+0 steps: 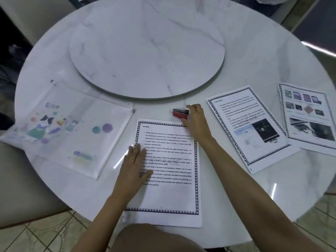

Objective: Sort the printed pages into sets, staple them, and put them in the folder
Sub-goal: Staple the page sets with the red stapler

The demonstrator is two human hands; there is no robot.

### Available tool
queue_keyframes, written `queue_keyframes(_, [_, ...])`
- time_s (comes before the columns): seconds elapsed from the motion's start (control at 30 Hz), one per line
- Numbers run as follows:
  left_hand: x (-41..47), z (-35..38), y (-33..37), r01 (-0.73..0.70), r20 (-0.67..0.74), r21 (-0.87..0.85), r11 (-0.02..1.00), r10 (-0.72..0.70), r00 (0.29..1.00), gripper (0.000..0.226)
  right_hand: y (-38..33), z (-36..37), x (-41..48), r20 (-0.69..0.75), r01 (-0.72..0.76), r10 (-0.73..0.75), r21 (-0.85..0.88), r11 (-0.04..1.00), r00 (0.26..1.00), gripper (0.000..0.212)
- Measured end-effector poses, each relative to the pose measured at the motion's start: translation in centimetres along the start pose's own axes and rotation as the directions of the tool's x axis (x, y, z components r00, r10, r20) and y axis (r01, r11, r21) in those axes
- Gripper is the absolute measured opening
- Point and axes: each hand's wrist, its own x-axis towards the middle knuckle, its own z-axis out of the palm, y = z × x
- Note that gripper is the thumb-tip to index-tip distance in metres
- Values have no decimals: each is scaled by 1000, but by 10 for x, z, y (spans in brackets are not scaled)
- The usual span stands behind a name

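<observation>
Your left hand [135,160] lies flat on the near-edge pages [169,197]; your right hand [195,120] pinches the stapler [180,112]. Ease that press and sheets could skew before stapling

right hand [195,122] hides part of the stapler [179,112]; the picture page [309,117] runs off-frame.

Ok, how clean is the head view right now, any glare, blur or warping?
Head view: the wide lens bows the table rim; glare streaks lie beside the left hand and far right; the middle page reads soft, the folder is blurred, the stapler fairly crisp.
</observation>
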Motion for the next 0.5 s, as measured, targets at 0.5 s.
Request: queue_keyframes(0.5, [44,47,147,106,-212,-256,961,-163,964,48,206,-147,-41,-175,-106,113,54,993,978,43])
